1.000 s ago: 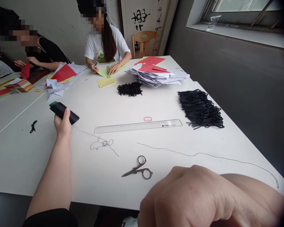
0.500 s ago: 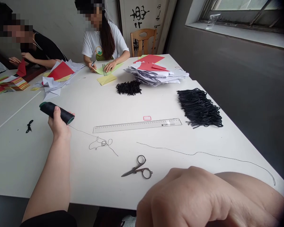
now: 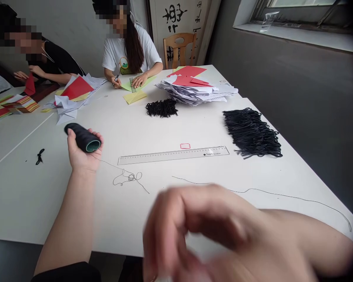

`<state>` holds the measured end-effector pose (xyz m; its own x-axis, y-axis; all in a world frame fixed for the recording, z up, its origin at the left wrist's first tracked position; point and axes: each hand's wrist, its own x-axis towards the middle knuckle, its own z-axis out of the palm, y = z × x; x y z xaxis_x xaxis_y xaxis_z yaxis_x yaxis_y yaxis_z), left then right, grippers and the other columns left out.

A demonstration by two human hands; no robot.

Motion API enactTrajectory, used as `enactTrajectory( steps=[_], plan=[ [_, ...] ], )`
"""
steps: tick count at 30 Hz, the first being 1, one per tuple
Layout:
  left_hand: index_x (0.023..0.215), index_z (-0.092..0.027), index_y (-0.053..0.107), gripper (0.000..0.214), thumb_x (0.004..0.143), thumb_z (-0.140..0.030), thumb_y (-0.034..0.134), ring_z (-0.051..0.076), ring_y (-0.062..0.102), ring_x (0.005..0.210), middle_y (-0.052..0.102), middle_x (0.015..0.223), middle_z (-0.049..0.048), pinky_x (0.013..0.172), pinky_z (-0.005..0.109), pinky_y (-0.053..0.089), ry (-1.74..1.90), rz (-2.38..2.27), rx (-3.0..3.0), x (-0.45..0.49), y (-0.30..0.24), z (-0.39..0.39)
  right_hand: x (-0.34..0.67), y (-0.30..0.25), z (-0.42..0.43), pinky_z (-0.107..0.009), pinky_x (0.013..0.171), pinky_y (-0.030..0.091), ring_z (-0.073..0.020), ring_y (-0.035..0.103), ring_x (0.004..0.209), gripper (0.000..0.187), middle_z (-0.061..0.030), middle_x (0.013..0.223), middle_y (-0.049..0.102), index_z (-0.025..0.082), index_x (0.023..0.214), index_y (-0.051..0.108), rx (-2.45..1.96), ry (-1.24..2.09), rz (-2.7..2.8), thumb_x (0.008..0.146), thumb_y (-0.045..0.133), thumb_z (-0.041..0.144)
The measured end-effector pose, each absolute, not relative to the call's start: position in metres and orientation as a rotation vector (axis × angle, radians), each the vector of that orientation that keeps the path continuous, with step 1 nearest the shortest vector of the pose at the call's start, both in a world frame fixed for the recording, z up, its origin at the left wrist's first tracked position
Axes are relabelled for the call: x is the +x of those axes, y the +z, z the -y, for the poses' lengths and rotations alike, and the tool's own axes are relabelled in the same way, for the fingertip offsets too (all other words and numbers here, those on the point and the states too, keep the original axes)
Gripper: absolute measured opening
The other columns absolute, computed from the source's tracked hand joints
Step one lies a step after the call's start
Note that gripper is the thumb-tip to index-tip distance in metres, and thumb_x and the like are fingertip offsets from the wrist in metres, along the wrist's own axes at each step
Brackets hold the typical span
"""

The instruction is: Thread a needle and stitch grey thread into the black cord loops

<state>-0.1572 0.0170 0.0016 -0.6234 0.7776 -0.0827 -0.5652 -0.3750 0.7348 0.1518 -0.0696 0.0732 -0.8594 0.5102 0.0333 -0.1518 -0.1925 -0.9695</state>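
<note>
My left hand [image 3: 82,154] is closed around a spool of black thread [image 3: 82,137], held tilted over the table with its hollow green-lined end facing me. A thin thread [image 3: 131,177] runs from the spool to a loose tangle on the tabletop. Large and blurred in the foreground, my right hand [image 3: 211,231] has its fingers curled in toward the thumb; whatever is between the fingertips cannot be made out. Beyond it lies a clear ruler [image 3: 173,155]. A separate length of thread [image 3: 282,195] stretches to the right. The scissors are hidden behind my right hand.
Black looped cords [image 3: 251,133] lie bundled at the right, with a smaller bundle [image 3: 161,107] farther back. A paper stack [image 3: 197,92] stands behind. A small black knotted cord [image 3: 40,156] lies left. Two people sit across the white table [image 3: 23,203], handling paper.
My left hand has turned the spool so its end faces me, shifting slightly right. My right hand has risen and moved left, covering the scissors, with its curled fingers now showing.
</note>
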Motion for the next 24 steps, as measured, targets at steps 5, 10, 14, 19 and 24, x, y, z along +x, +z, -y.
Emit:
enactTrajectory(
  steps=[5,10,14,19,24],
  plan=[
    [0.105,-0.019,0.058,0.039,0.087,-0.054,0.054,0.013,0.064,0.069,0.059,0.08,0.0046,0.06,0.022,0.059,1.645,-0.607,0.353,-0.092,0.015,0.009,0.104,0.007,0.031,-0.02,0.054,0.043,-0.0066,0.06,0.068,0.039,-0.01,0.125,0.051,0.019,0.119,0.047,-0.653,2.147,1.443,0.083,0.063,0.022],
    [0.101,-0.022,0.059,0.027,0.086,-0.045,0.06,0.018,0.067,0.085,0.059,0.091,0.0069,0.068,0.028,0.061,1.643,-0.704,0.336,-0.07,0.007,0.011,0.082,-0.027,0.028,-0.029,0.072,0.05,-0.0125,0.065,0.079,0.071,-0.0134,0.119,0.057,0.019,0.141,0.025,-0.458,2.411,1.29,0.083,0.066,0.032],
    [0.098,-0.019,0.056,0.024,0.092,-0.042,0.052,0.015,0.067,0.081,0.06,0.09,0.0062,0.069,0.024,0.06,1.711,-0.766,0.177,-0.085,-0.002,-0.003,0.09,-0.019,0.029,-0.021,0.054,0.035,-0.0063,0.04,0.052,0.053,0.0066,0.057,0.043,0.012,0.123,0.051,-0.499,2.343,1.538,0.087,0.058,0.05],
    [0.101,-0.016,0.052,0.025,0.092,-0.039,0.051,0.014,0.067,0.075,0.061,0.086,0.0068,0.066,0.024,0.06,1.797,-0.806,0.015,-0.105,-0.008,-0.012,0.11,0.011,0.023,-0.022,0.054,0.034,-0.0067,0.038,0.053,0.04,0.0027,0.058,0.043,0.015,0.093,0.068,-0.773,1.541,2.02,0.098,0.04,0.042],
    [0.096,-0.02,0.05,0.02,0.093,-0.039,0.048,0.014,0.067,0.072,0.061,0.086,0.0057,0.06,0.023,0.059,1.878,-0.868,-0.027,-0.126,-0.01,-0.018,0.16,0.058,0.025,-0.024,0.061,0.042,-0.011,0.057,0.065,0.023,-0.0037,0.075,0.064,0.019,0.1,0.071,-0.822,0.495,2.083,0.095,0.05,0.028]
  ],
)
